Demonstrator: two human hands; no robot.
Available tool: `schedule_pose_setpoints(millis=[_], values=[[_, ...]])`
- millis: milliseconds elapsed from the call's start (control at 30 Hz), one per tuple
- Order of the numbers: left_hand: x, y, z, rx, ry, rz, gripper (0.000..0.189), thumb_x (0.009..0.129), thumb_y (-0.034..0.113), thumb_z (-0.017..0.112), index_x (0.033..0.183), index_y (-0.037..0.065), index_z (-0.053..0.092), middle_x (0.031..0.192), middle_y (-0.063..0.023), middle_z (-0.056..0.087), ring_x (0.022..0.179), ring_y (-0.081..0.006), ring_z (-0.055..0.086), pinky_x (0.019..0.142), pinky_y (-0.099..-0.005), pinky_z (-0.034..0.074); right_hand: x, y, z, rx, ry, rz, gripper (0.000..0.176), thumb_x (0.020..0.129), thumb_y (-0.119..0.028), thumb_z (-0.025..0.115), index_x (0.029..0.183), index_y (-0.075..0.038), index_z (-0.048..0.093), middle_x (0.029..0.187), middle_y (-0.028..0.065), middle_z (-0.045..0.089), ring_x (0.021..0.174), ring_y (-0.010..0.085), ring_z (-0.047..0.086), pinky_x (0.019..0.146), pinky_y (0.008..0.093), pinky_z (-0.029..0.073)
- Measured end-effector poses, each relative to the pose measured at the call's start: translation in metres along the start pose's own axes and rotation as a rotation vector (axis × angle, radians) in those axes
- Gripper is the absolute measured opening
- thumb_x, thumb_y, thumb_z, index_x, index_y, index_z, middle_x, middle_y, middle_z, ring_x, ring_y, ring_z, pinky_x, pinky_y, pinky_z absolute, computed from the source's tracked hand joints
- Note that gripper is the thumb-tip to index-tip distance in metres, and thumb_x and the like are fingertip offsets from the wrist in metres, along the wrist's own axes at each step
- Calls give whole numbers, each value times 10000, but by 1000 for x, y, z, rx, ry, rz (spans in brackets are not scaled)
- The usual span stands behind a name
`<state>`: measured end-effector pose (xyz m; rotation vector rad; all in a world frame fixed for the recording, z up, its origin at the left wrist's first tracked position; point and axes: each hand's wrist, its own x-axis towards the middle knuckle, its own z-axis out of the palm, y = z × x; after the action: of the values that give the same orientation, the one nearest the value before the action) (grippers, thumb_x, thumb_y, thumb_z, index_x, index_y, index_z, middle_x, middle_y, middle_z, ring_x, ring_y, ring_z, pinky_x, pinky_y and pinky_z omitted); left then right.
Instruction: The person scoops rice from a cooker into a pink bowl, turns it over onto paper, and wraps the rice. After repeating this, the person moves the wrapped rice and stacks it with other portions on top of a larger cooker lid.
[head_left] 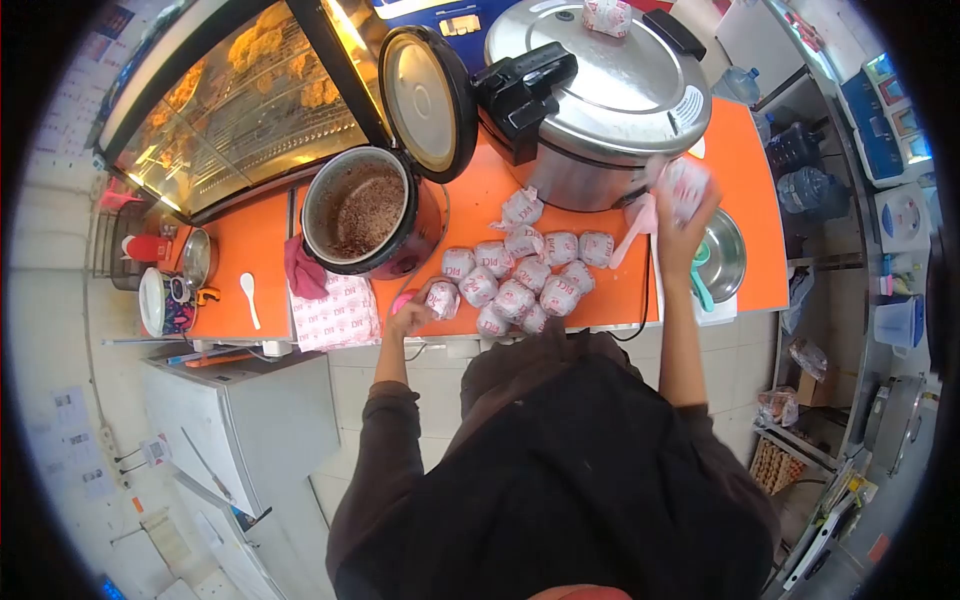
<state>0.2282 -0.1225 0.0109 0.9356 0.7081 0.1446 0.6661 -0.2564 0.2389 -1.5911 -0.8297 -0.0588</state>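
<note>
My left hand (406, 321) is at the front edge of the orange counter, its fingers closed round a paper-wrapped bundle (441, 300) with red print. Something small and pink (402, 301) shows by those fingers; its kind I cannot make out. Raised on the right, my right hand (682, 236) grips another wrapped bundle (684, 188), blurred by motion, beside the large steel cooker (600, 90). Between my hands lies a pile of similar wrapped bundles (531, 273). One more bundle (606, 17) sits on the cooker's lid.
An open pot (420, 225) with brown residue inside stands left of the pile. Behind it is a lit glass case (250, 100) of fried food. Printed wrapping paper (335, 315), a white spoon (249, 300) and a steel bowl (722, 262) with a green-handled utensil (701, 280) lie around.
</note>
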Motion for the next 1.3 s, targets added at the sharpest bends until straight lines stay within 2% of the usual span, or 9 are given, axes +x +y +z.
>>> schedule_pose_setpoints(millis=[67,200,433,600,733,867,967,1167,1300], values=[[15,-44,-47,-1117,-689,41,898,520,32,593,1395,65,390,1247,-173,525,1125,-327,550,886,-424,488,49,-29,24,-37,94,-75,637,798,-155,702,1327,-19,374,1203,174,513,1140,278,529,984,386,407],[3,-16,-17,-552,-54,215,991,462,134,665,1408,69,376,1336,-211,494,1090,-421,576,839,-600,500,120,-6,74,-619,-125,-140,682,824,-387,653,1383,-136,355,1249,209,497,1176,379,478,966,529,376],[5,-37,-35,-699,-106,301,1043,408,111,630,1423,74,394,1359,-224,487,1190,-443,519,879,-628,478,162,23,126,-617,-43,-218,782,844,-655,500,1487,-317,209,1377,225,381,1293,438,329,967,718,172],[41,-75,-80,-980,-253,113,923,478,113,711,1367,135,461,1365,-217,464,1266,-387,462,971,-568,438,36,-80,67,-35,-208,-79,264,906,-148,570,1139,-25,567,851,118,590,799,185,584,677,313,444],[-12,137,129,6,-77,556,816,595,117,760,1351,124,454,1431,-199,362,1339,-366,361,1116,-455,276,-76,-121,62,106,-769,-174,526,837,-82,645,1325,-45,452,1256,149,485,1117,258,512,917,350,441],[-10,200,241,935,275,915,879,719,101,755,1469,163,300,1540,-176,137,1415,-377,204,1119,-489,271,-81,-96,76,430,-471,140,603,841,-95,673,1369,-33,388,1312,144,437,1229,248,448,1025,371,393],[-19,197,271,359,98,1013,800,732,113,737,1444,150,373,1563,-208,31,1436,-402,126,1138,-478,210,-18,-72,61,416,-318,282,490,904,-158,618,1327,-27,408,1201,85,522,1076,155,535,857,279,463],[-5,55,145,1052,469,286,880,724,160,768,1445,65,272,1361,-255,333,1205,-449,429,1004,-519,397,168,51,26,-552,112,93,716,882,-384,543,1383,81,329,1247,277,518,1103,399,559,995,428,405],[11,-27,137,1009,557,-1,1086,615,205,858,1461,60,192,1361,-312,259,1159,-540,413,958,-527,440,234,114,47,-751,-133,180,728,870,-518,526,1344,27,435,1208,303,520,1180,449,473,1029,475,343]])
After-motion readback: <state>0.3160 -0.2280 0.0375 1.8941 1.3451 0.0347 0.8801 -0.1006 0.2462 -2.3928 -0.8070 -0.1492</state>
